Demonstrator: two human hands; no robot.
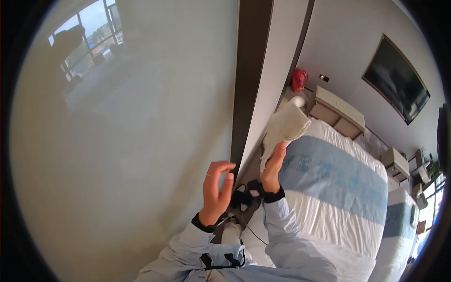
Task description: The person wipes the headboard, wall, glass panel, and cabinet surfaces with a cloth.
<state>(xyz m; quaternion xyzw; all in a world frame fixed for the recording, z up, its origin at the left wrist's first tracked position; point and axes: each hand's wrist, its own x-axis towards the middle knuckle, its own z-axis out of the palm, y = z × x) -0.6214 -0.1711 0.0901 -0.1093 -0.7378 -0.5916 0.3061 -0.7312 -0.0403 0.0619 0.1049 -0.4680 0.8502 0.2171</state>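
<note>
My right hand [272,170] grips a folded cream cloth [287,123] with frayed-looking edges, the thumb lying along its near side. The cloth rises above the hand, in front of the bed's corner. To the left, my left hand [217,191] is raised with thumb and fingers apart and nothing between them. Its fingertips point toward the dark upright frame strip [249,80]; I cannot tell whether they touch it. Left of that hand spreads a large glossy pale panel [141,136], which mirrors a window.
A bed [338,207] with white sheets and a blue runner [333,174] fills the right side. Beyond it stand a low cabinet [336,110], a red bag [299,80] and a wall-mounted television [397,77]. A second bed [397,235] lies farther right. Dark shoes [243,197] and a cord are on the floor.
</note>
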